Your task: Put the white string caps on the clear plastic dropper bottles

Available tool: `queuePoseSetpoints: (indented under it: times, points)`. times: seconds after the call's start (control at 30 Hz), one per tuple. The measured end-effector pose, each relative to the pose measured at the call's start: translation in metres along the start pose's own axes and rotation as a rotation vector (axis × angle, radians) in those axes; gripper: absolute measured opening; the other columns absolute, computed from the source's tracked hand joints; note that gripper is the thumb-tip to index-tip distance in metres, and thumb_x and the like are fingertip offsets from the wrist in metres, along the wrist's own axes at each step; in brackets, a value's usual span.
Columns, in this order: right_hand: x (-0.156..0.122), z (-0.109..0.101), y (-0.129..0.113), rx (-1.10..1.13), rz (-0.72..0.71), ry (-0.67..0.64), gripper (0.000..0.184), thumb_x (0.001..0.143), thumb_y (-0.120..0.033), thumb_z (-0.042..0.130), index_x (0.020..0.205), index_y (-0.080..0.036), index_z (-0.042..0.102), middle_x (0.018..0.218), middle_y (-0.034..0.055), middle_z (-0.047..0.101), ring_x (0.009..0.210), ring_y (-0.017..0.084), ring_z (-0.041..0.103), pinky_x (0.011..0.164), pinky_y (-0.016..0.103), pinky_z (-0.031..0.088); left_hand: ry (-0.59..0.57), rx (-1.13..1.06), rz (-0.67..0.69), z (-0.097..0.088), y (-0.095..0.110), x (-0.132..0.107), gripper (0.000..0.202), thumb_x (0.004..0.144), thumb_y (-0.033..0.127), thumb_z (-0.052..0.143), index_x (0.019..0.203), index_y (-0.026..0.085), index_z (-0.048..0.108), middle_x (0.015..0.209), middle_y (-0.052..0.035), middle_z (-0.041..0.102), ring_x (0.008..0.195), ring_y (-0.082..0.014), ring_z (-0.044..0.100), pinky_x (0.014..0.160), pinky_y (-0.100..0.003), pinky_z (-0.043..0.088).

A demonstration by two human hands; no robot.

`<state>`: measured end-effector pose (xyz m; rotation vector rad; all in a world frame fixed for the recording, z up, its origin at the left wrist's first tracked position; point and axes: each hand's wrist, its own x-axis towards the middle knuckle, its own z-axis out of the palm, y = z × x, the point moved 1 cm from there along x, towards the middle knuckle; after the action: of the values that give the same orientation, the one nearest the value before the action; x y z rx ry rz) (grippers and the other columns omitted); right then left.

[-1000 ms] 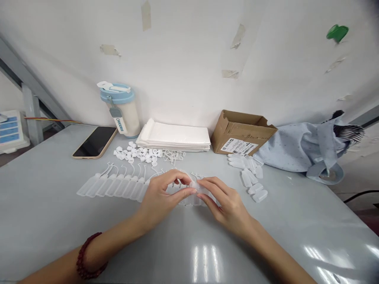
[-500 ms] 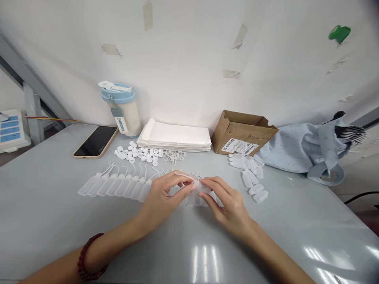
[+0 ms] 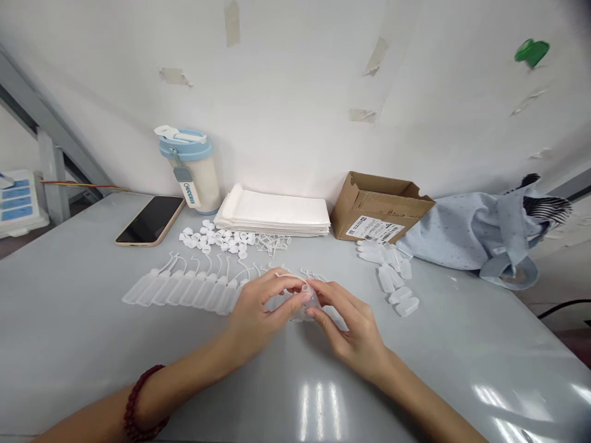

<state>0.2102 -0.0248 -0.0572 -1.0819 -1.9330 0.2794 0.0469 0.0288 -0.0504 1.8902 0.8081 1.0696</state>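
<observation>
My left hand (image 3: 261, 309) and my right hand (image 3: 351, 326) meet over the grey table, their fingertips pressed around a small translucent plastic bottle (image 3: 308, 303). Its thin tethered cap strap runs near my left fingers, though the fingers hide much of it. To the left of my left hand lies a tight row of similar bottles (image 3: 184, 290), each with a thin looped strap. Further bottles lie partly hidden beneath and beyond my hands. A red bead bracelet (image 3: 141, 403) circles my left wrist.
White caps (image 3: 210, 239) lie heaped behind the row, beside a tangle of thin straps (image 3: 271, 244). Loose bottles (image 3: 388, 274) lie to the right. Along the wall stand white flat packets (image 3: 272, 212), a cardboard box (image 3: 376, 209), a tumbler (image 3: 189, 172), a phone (image 3: 150, 221) and a blue cloth bag (image 3: 475, 231).
My hands have drawn closer together and turned the small bottle between their fingertips. The camera view has shifted slightly.
</observation>
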Motion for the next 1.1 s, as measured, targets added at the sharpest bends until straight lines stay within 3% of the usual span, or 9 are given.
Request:
queuePoseSetpoints:
  times: [0.17,0.33,0.57,0.7,0.97,1.1]
  points:
    - [0.000,0.001,-0.001,0.069,0.148,0.003,0.033,0.087,-0.011,0.054,0.118,-0.024,0.051,0.094,0.0047,0.065,0.077,0.016,0.064,0.068,0.030,0.055,-0.027,0.041,0.035,-0.002,0.001,0.001,0.008,0.085,0.017,0.060,0.085,0.021,0.068,0.083,0.0014,0.066,0.078,-0.0113,0.060,0.073,-0.023,0.048]
    - [0.004,-0.003,-0.003,0.231,0.367,0.014,0.018,0.087,-0.019,0.056,0.105,-0.022,0.055,0.090,0.0028,0.066,0.072,0.015,0.068,0.062,0.026,0.054,-0.004,0.152,0.134,-0.002,-0.003,-0.001,0.014,0.085,0.019,0.061,0.098,0.018,0.064,0.092,-0.0023,0.065,0.085,-0.0134,0.060,0.075,-0.025,0.048]
    - [0.008,-0.009,-0.004,0.517,0.667,0.018,0.020,0.084,-0.032,0.062,0.101,-0.022,0.056,0.097,0.0023,0.063,0.075,0.016,0.071,0.064,0.027,0.053,-0.072,0.328,0.294,0.004,-0.004,-0.003,0.041,0.083,0.022,0.065,0.120,0.016,0.050,0.109,-0.0083,0.058,0.102,-0.0191,0.055,0.086,-0.031,0.048]
    - [0.009,-0.010,-0.005,0.586,0.721,0.021,0.022,0.082,-0.034,0.065,0.098,-0.021,0.056,0.095,0.0026,0.063,0.076,0.018,0.071,0.064,0.028,0.053,-0.101,0.356,0.315,0.008,-0.007,-0.004,0.052,0.081,0.024,0.068,0.126,0.017,0.043,0.114,-0.0093,0.055,0.107,-0.0204,0.052,0.090,-0.033,0.047]
    - [0.013,-0.012,-0.004,0.659,0.778,0.053,0.030,0.074,-0.032,0.073,0.092,-0.020,0.054,0.090,0.0019,0.066,0.073,0.018,0.071,0.063,0.026,0.052,-0.001,0.334,0.465,0.014,-0.008,-0.005,0.039,0.083,0.018,0.066,0.117,0.016,0.047,0.105,-0.0079,0.060,0.100,-0.0188,0.055,0.089,-0.035,0.047]
    - [0.014,-0.012,-0.006,0.737,0.806,0.059,0.035,0.071,-0.029,0.076,0.096,-0.021,0.052,0.084,0.0013,0.070,0.077,0.019,0.071,0.065,0.026,0.053,-0.005,0.328,0.457,0.014,-0.008,-0.004,0.038,0.083,0.019,0.066,0.117,0.016,0.048,0.106,-0.0081,0.060,0.099,-0.0187,0.055,0.088,-0.035,0.048]
